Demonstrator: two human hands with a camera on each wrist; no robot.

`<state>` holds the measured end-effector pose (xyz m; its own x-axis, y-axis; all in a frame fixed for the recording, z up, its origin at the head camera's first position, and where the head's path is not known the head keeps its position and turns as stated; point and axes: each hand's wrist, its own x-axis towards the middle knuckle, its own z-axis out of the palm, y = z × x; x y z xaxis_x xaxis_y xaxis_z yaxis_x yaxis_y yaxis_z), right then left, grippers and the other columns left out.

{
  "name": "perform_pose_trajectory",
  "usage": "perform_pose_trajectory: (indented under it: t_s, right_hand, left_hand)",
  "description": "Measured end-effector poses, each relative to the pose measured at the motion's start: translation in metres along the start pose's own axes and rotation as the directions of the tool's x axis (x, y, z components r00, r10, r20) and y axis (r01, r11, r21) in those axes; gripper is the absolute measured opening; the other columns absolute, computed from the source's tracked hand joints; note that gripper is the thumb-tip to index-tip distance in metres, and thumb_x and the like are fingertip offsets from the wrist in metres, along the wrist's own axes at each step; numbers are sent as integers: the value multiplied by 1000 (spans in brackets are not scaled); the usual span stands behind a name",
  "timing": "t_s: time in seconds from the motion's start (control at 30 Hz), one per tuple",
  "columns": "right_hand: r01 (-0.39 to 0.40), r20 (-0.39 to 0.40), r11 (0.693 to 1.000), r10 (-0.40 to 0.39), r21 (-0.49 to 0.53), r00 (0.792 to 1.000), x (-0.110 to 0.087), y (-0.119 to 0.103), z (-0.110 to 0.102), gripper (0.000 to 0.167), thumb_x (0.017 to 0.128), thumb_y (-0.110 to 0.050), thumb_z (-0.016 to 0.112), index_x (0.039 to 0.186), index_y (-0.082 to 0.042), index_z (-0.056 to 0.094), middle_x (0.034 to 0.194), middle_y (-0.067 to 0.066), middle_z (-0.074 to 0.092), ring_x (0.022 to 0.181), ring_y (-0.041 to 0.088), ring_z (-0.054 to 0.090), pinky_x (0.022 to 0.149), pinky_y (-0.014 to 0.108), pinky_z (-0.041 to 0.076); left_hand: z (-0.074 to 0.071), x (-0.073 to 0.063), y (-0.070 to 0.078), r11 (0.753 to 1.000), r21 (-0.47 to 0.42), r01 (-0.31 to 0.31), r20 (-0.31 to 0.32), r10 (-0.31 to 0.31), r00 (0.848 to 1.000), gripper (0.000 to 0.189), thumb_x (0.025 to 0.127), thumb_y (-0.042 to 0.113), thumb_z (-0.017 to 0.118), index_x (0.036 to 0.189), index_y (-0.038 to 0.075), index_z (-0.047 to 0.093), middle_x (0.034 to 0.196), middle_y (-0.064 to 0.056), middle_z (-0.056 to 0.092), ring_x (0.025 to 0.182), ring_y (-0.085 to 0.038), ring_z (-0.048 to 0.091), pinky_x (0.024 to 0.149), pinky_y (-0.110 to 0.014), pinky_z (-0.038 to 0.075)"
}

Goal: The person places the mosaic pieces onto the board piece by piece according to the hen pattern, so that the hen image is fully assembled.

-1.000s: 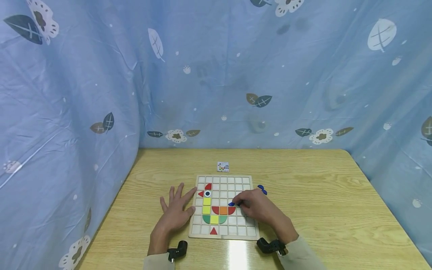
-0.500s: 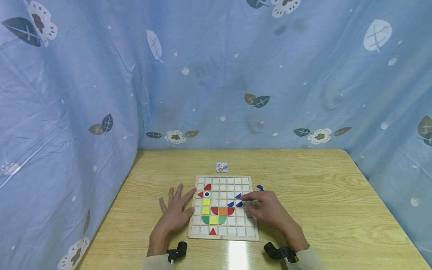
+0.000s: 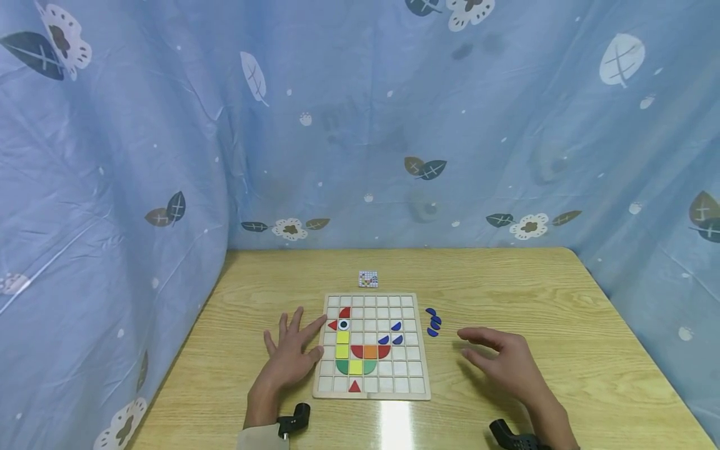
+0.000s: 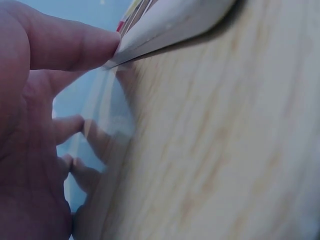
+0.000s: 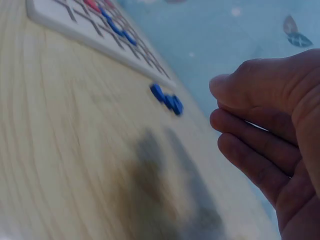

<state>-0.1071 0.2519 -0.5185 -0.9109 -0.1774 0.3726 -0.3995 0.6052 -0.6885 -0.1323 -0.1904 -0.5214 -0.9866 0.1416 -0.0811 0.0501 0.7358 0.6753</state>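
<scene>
A white grid board lies on the table with a bird-like figure of coloured pieces on it. My left hand rests at its left edge, fingers spread, the thumb touching the rim in the left wrist view. Three blue pieces sit in the grid near the red quarter-round, one of them a blue half-round. Beyond the board's right edge is a small cluster of blue half-rounds. My right hand hovers to the right of these, holding nothing, fingers loosely bent and thumb apart.
A small printed card with a grid picture lies behind the board. The wooden table runs back to a blue patterned curtain, which also hangs along both sides.
My right hand has let go of the blue pieces on the board and drawn away to the right, uncovering the blue cluster beside the board. My left hand has stayed at the edge.
</scene>
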Motion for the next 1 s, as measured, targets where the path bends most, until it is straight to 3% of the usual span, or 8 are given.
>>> perform_pose_trajectory:
  t_s: [0.2, 0.47, 0.7, 0.87, 1.0]
  right_hand:
    - [-50, -4, 999, 50, -9, 999, -4, 4, -7, 32, 89, -6, 90, 120, -11, 84, 113, 0, 85, 105, 5, 79, 90, 14, 60]
    - [-12, -10, 998, 13, 54, 1000, 9, 6, 6, 27, 90, -3, 88, 117, -9, 84, 111, 5, 85, 103, 10, 80, 89, 15, 61]
    - [-123, 74, 991, 119, 53, 990, 26, 9, 21, 27, 93, -6, 87, 119, -10, 84, 113, 4, 85, 103, 20, 82, 90, 25, 65]
    - [-87, 79, 996, 89, -28, 993, 39, 9, 30, 24, 92, -5, 86, 115, -12, 85, 110, -1, 85, 103, 23, 82, 90, 32, 66]
    - [-64, 80, 997, 67, -35, 995, 47, 6, 36, 22, 92, -1, 85, 112, -10, 85, 108, 1, 85, 101, 23, 82, 88, 31, 66]
  left_hand:
    - [-1, 0, -1, 1000, 1, -1, -6, 1, 1000, 63, 101, 15, 71, 162, 25, 57, 182, -26, 16, 167, -58, -7, 119, -84, -21]
    - [0, -1, 0, 1000, -3, -4, 7, 4, 1000, 62, 103, 16, 70, 163, 25, 56, 182, -27, 14, 166, -58, -10, 118, -84, -23]
    - [1, 0, 1, 1000, -6, -3, 0, 3, 1000, 62, 102, 15, 70, 162, 25, 57, 182, -27, 15, 166, -58, -9, 119, -83, -22]
    - [2, 0, 0, 1000, -2, 2, -4, -2, 1000, 63, 101, 15, 70, 162, 24, 57, 182, -27, 16, 166, -58, -8, 119, -84, -22]
    - [2, 0, 0, 1000, 0, 4, -5, -4, 1000, 62, 101, 15, 70, 162, 24, 57, 182, -27, 16, 166, -58, -8, 119, -84, -21]
